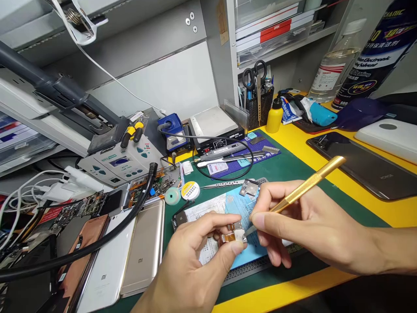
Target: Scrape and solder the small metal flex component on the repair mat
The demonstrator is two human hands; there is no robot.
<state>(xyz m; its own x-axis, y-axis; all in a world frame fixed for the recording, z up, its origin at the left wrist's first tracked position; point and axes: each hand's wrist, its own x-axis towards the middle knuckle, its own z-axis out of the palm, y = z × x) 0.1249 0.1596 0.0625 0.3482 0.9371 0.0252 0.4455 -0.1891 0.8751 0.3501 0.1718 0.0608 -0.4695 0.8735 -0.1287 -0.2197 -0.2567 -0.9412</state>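
Between thumb and fingertips, my left hand (198, 261) pinches a small phone camera module (239, 235) with orange-brown flex cable. My right hand (293, 217) grips a gold-handled craft knife (306, 184) like a pen. Its blade tip meets the right edge of the module, as far as I can see. Beneath both hands lies a printed blue and white sheet (236, 204). A small grey metal phone part (249, 187) rests at the sheet's far edge, just beyond my right fingers. Another dark part (179, 220) sits left of the sheet, partly behind my left hand.
Tweezers (224, 184) and a round yellow-labelled tin (190, 190) lie behind the sheet on the green mat (286, 169). Phones (146, 243) stand to the left, under a thick black hose (107, 243). A dark phone (365, 165) lies right. A yellow bottle (274, 116) stands behind.
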